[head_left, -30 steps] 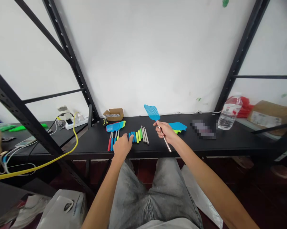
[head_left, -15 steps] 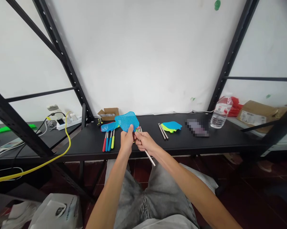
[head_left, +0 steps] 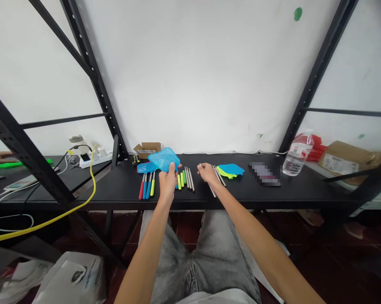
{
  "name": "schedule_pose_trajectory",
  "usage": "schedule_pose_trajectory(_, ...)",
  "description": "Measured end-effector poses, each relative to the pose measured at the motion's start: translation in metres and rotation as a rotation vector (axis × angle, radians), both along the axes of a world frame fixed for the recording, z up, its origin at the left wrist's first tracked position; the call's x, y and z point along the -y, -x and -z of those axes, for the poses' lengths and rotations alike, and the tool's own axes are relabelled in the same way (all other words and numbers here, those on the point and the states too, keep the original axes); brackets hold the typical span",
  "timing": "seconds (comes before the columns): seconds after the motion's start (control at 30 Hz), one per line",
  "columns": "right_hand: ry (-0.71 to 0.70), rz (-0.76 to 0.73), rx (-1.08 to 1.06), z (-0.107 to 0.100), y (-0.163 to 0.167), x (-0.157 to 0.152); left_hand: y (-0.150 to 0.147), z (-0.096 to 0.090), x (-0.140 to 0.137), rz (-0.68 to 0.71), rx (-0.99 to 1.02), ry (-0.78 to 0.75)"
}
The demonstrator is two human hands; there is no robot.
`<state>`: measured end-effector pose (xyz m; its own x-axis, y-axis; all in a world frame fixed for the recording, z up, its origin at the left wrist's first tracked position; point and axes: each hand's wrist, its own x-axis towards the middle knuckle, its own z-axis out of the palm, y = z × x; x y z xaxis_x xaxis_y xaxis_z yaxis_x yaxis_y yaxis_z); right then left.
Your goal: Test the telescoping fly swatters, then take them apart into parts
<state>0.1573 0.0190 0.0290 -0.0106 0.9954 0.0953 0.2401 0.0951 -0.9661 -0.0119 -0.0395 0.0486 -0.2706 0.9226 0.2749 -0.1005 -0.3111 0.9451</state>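
My left hand [head_left: 167,181] grips a blue mesh fly-swatter head [head_left: 164,159] just above the black table [head_left: 272,194]. My right hand [head_left: 206,173] holds a thin metal rod [head_left: 211,189], apart from that head. Between the hands lie several green and blue handle grips [head_left: 181,180] and loose metal rods [head_left: 189,178]. Finished swatters with red, blue and yellow handles [head_left: 147,185] lie left of my left hand. A stack of blue and green swatter heads [head_left: 230,170] with more rods [head_left: 218,175] lies right of my right hand.
A small cardboard box [head_left: 148,149] stands at the back by the wall. A water bottle [head_left: 294,156] and a blurred flat object [head_left: 265,174] sit to the right. Black rack posts [head_left: 92,80] frame the table. A power strip [head_left: 93,157] and yellow cable [head_left: 63,215] are at left.
The blue head and the metal rod were together in my hands; now they are separated, the head in my left hand and the rod in my right, lowered toward the table.
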Motion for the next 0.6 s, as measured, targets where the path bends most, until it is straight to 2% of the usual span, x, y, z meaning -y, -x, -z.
schedule_pose_trajectory(0.1, -0.003, 0.176, 0.169, 0.0, 0.005, -0.016, -0.003, 0.012, 0.003, -0.01, -0.017, 0.009)
schedule_pose_trajectory(0.27, -0.101, 0.192, 0.365, 0.006, 0.006, -0.008, 0.0, 0.013, 0.004, 0.014, -0.074, 0.002)
schedule_pose_trajectory(0.3, -0.137, 0.164, 0.335, 0.006, 0.006, -0.004, -0.002, 0.013, 0.005, 0.034, -0.103, 0.001)
schedule_pose_trajectory(0.37, -0.159, 0.036, 0.124, 0.003, 0.007, 0.006, -0.01, 0.012, 0.004, 0.092, -0.177, -0.006)
schedule_pose_trajectory(0.47, -0.096, -0.178, -0.246, -0.005, 0.004, 0.013, -0.029, 0.009, 0.005, 0.219, -0.322, -0.028)
schedule_pose_trajectory(0.53, -0.091, -0.163, -0.34, -0.012, -0.007, 0.01, -0.036, 0.004, 0.008, 0.263, -0.443, -0.047)
schedule_pose_trajectory(0.6, -0.129, -0.003, -0.308, -0.017, -0.033, -0.001, -0.029, -0.002, 0.014, 0.201, -0.592, -0.072)
